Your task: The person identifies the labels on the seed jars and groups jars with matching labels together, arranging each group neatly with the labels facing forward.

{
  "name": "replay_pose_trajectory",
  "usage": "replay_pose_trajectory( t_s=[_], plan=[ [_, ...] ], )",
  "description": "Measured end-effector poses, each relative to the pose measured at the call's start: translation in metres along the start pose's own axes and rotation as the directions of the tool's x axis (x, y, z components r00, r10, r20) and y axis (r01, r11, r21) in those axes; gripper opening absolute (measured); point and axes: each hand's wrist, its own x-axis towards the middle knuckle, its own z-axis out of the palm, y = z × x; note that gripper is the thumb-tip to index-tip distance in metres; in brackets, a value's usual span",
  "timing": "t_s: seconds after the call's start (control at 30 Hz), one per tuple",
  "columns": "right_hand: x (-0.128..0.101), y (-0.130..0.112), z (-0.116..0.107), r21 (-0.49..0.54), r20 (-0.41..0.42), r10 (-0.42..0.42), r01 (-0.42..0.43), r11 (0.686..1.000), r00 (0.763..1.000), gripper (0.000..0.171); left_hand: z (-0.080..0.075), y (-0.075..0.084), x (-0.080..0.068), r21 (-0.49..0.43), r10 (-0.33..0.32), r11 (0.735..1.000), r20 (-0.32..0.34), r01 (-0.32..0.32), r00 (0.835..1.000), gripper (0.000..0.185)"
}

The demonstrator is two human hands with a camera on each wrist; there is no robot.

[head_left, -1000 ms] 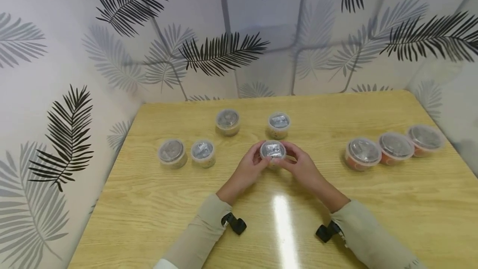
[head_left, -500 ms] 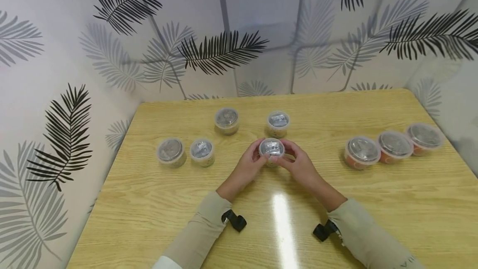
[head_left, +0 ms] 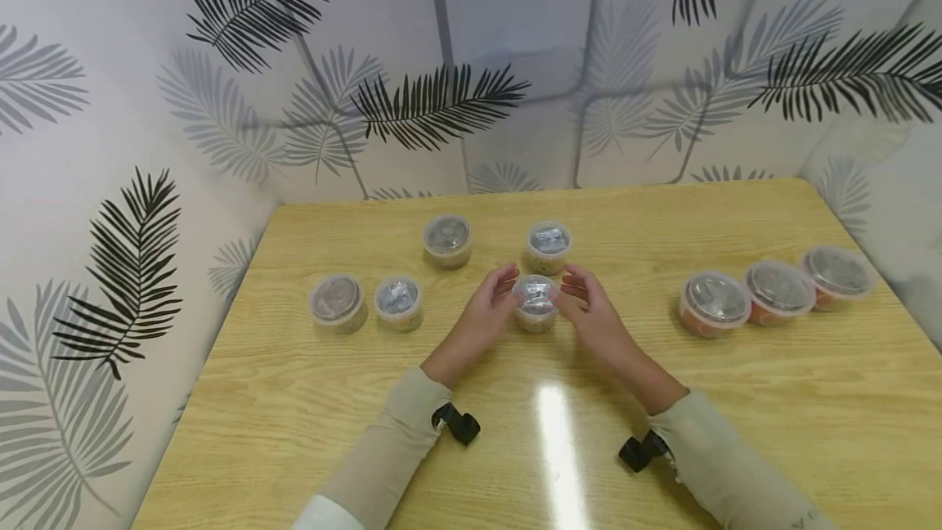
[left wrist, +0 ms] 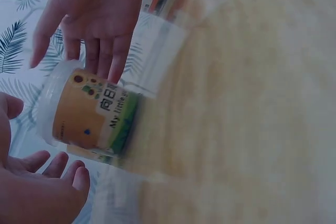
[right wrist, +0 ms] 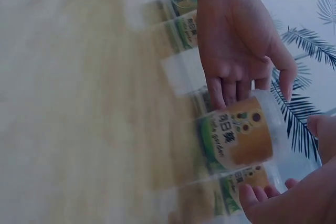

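A small lidded tub [head_left: 536, 302] stands upright on the table [head_left: 294, 399], dead centre between the 2 hands, its axis vertical and its clear lid up. The left hand [head_left: 482, 319] flanks it on one side and the right hand [head_left: 598, 319] on the other, about equally near. Both hands are apart with fingers straight and spread. In the left wrist view the right hand's fingertips [left wrist: 102, 72] reach the tub's wall near the lid, and in the right wrist view the left hand's fingertips [right wrist: 231, 95] do the same, so each seems to brush it lightly; neither curls round it. Just behind the tub, nearly touching, stands a 2nd tub [head_left: 549, 245], the closest thing in the way on the far side. A 3rd tub [head_left: 447, 240] sits back and to the left, and 2 more [head_left: 398, 302] [head_left: 338, 299] stand side by side well off to the left. On the right, well apart, 3 wider orange tubs [head_left: 778, 291] sit in a row touching one another. The table near the sleeves bears only a glare streak.
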Motion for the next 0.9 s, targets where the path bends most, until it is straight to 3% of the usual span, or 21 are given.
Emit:
replay_pose_trajectory(
  t_s=[0.2, 0.5, 0.9],
  plan=[
    [0.017, -0.007, -0.016, 0.020, -0.041, 0.008, -0.007, 1.000, 0.999, 0.061, -0.006, 0.007, 0.018, 0.056, 0.037, 0.998, -0.033, -0.035, 0.999, 0.056],
    [0.049, 0.000, -0.019, 0.093, -0.027, 0.044, -0.041, 0.995, 0.999, 0.062, 0.003, 0.008, 0.035, 0.060, -0.036, 0.997, -0.044, 0.039, 0.998, 0.065],
    [0.055, -0.001, -0.013, 0.036, -0.054, 0.015, -0.013, 0.999, 0.998, 0.059, 0.007, 0.004, 0.043, 0.053, -0.024, 0.998, -0.056, 0.027, 0.998, 0.059]
  ],
)
